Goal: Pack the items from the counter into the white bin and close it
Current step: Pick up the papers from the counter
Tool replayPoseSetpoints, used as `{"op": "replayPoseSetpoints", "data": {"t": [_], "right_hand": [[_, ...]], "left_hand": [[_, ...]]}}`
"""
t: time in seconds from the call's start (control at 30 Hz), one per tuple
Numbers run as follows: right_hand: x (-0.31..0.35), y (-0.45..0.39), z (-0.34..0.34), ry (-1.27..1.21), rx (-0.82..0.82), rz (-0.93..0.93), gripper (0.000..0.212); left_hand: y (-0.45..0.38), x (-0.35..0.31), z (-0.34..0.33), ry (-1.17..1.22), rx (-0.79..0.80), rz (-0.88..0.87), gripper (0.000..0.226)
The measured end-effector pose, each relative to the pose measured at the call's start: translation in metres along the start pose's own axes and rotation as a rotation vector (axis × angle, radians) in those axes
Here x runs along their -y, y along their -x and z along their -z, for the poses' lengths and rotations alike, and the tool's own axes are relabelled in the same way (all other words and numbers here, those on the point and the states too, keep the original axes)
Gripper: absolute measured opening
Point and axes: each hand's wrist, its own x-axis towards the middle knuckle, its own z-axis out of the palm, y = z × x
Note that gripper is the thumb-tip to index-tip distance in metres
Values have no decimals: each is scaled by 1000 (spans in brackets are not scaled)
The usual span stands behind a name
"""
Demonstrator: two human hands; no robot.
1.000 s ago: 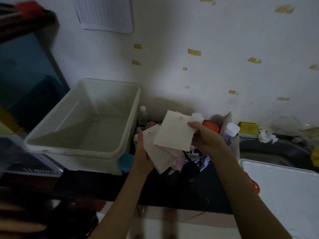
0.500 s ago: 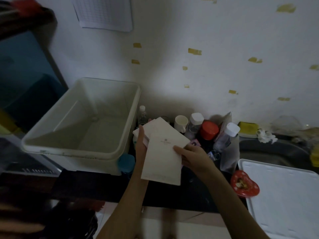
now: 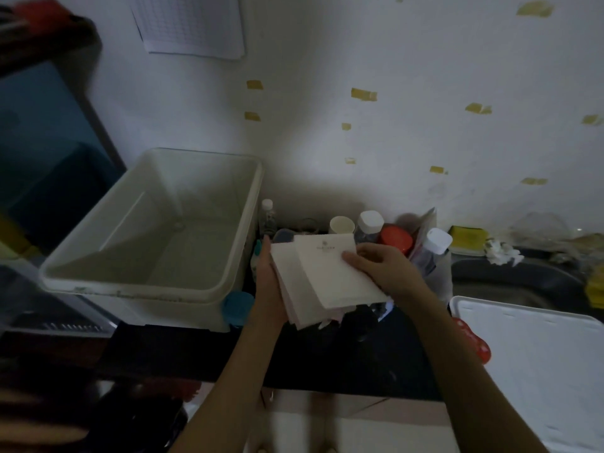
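- Both hands clamp one stack of paper packets [image 3: 330,276] over the counter: left hand [image 3: 269,282] under its left edge, right hand [image 3: 382,269] pinching the top
- white bin [image 3: 157,223] sits empty just left, so left hand's nearer
- I'd guess the stack swings left, long side along the bin

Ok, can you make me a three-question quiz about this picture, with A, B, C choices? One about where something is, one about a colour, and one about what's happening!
1. Where is the white bin?
A. Left of the hands
B. In the sink
C. On the floor

2. What colour is the lid on the jar behind the right hand?
A. Green
B. Red
C. Black

3. What is in the bin?
A. Bottles
B. Papers
C. Nothing

Answers:
1. A, it sits on the counter to the left of both hands.
2. B, the round lid is red.
3. C, its bare bottom shows; the papers are held between the left hand and the right hand.
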Motion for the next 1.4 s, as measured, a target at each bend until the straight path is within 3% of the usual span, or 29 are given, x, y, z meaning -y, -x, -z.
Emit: {"op": "replayPoseSetpoints", "data": {"t": [0.1,0.27,0.43,0.7,0.83,0.97,1.03,1.17,1.33,1.4], "right_hand": [[-3,-14,-14,101,3,46,20],[-14,-15,-34,313,-214,117,24],[-20,-8,-41,221,-321,123,42],[-38,35,-70,-831,-316,-492,53],[-40,18,-91,-1154,-317,-650,55],[-43,4,-89,-1063,-391,-725,58],[-51,6,-89,-1052,-320,-720,56],[-71,25,-96,-1077,-93,-661,46],[-93,46,-106,-866,-111,-647,38],[-108,53,-108,-754,-110,-623,35]], "left_hand": [[6,10,-5,-70,5,77,80],[9,19,-1,-53,18,66,85],[17,17,-3,-67,15,44,60],[14,12,-8,20,-36,-65,64],[18,28,-23,-14,-81,-106,33],[25,43,-24,-34,-86,-52,30],[26,43,-18,-32,-112,-95,20],[27,44,-4,-67,-121,-158,28],[29,56,46,-322,-111,-124,49],[40,59,70,-391,-164,-48,39]]}}
